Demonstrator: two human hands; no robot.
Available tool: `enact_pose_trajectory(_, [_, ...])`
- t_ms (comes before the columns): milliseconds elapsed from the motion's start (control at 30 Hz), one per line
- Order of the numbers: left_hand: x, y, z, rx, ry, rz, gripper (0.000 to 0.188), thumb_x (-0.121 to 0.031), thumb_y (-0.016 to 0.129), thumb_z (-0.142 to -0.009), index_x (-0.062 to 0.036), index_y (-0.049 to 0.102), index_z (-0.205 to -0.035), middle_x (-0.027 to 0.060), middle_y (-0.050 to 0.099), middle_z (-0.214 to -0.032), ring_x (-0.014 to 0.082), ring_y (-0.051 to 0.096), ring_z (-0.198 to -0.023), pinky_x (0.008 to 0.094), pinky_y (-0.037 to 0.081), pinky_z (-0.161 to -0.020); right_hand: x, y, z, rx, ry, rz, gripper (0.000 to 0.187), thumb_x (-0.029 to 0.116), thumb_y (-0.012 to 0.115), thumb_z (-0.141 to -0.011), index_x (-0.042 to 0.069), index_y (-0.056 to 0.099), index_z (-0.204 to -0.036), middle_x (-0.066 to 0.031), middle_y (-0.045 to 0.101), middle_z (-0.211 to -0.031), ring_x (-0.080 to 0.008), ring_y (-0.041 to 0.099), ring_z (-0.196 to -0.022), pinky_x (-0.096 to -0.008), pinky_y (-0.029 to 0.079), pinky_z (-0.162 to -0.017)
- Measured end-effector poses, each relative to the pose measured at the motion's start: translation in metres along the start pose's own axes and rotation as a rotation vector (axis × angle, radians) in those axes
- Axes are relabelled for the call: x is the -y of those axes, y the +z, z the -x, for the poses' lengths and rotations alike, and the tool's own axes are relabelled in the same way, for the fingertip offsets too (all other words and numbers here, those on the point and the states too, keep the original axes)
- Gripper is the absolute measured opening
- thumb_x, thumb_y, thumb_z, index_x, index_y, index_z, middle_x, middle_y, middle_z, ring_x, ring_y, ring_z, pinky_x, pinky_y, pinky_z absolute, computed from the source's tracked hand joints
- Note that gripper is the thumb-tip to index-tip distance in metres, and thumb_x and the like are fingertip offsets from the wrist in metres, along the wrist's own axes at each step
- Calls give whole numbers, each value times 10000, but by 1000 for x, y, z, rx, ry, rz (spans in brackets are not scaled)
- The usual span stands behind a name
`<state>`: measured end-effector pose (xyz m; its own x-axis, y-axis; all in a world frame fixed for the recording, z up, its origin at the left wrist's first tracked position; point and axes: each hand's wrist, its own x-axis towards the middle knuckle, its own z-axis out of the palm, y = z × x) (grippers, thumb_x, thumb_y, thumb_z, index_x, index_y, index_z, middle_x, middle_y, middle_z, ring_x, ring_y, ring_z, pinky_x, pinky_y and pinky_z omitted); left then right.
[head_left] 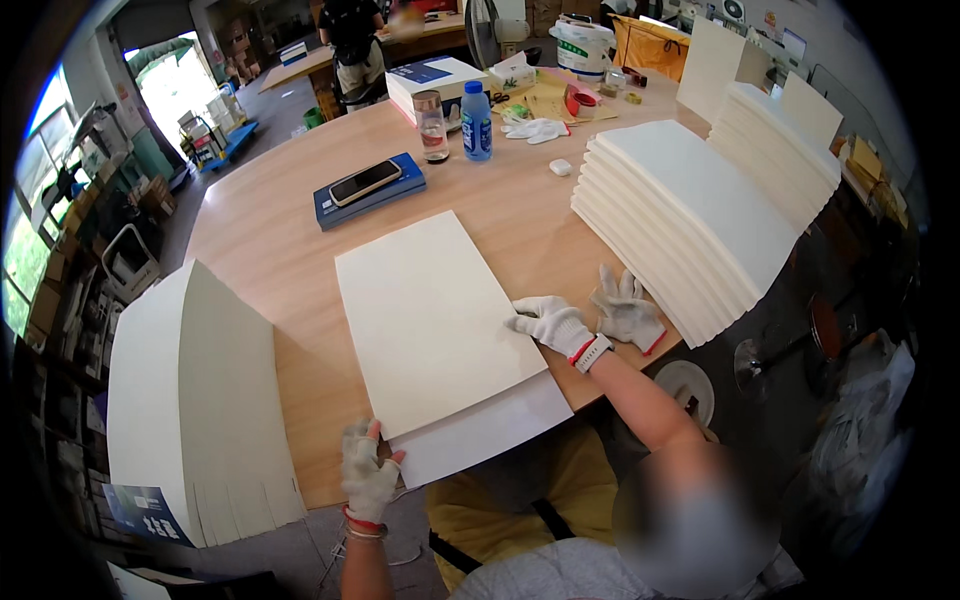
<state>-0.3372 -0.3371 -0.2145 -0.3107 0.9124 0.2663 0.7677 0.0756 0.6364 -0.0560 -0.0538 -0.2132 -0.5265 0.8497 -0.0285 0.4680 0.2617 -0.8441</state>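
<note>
The cream board (440,320) sat between both sets of fingers, right hand (552,325) on its right edge, left hand (368,468) by the near-left corner, probably steadying it; couldn't tell if either gripped.

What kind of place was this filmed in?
Probably a paper-finishing or bookbinding workshop: a layered stack of cream sheets stands at the right, the gloved right hand rests at a large cream sheet on the worktable, and a blue platform trolley is behind.
</note>
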Motion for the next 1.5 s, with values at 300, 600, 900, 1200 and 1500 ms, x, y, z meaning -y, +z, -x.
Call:
enact_pose_trajectory(300, [-16,-6,-13,-33,145,-105,483,-100,802,-676,-12,625,-1116,194,583,-1271,367,539,-1172,423,437,-989,33,-14,33,-143,-202,160,381,395,640,-903,28,688,-994,-171,687,-936,-314,646,-871,-359,497,-798])
enact_pose_trajectory(600, [-137,58,-39,407,577,-172,312,-311,753,-722,-66,580,-810,86,599,-896,291,621,-822,404,520,-673,26,-14,57,154,-297,55,456,450,567,-943,10,688,-948,-157,664,-876,-302,628,-851,-348,489,-773])
enact_pose_trajectory(900, [-145,72,-45,458,436,-167,223,-258,719,-737,-75,611,-806,96,594,-850,314,611,-842,440,496,-708,18,-15,57,125,-303,-31,468,455,567,-943,-1,673,-935,-178,646,-858,-295,629,-836,-360,482,-763])
enact_pose_trajectory(1200, [-141,78,-39,462,395,-86,150,-215,697,-774,-99,650,-856,84,628,-909,299,627,-854,428,512,-707,18,-14,56,138,-290,-83,443,427,569,-948,3,682,-1002,-185,674,-946,-296,648,-920,-353,494,-810])
enact_pose_trajectory(1500, [-142,88,-37,341,214,-8,75,-126,655,-789,-70,670,-836,115,655,-861,329,642,-775,422,517,-695,14,-14,55,164,-270,-64,437,419,573,-947,7,685,-1041,-178,683,-1007,-290,650,-979,-353,495,-853])
